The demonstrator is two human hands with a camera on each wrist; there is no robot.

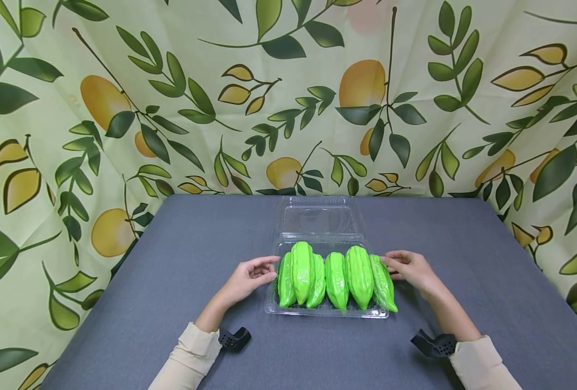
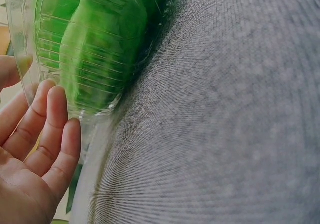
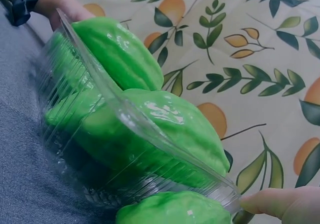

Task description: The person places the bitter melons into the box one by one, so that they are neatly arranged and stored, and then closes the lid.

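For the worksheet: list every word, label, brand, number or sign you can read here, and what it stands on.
None can be read.
Clear container: no legible lettering.
Green fruit-shaped pieces: no labels visible.
Patterned cloth: pictures only, no writing.
Black wrist devices: too small to tell.

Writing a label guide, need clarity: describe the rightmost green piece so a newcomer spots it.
On the grey table sits an open clear plastic container holding a row of ridged green pieces. Go to the row's right end, by the person's right hand: that is the rightmost green piece. Unlike its neighbours, its lower tip pokes out past the container's right edge.
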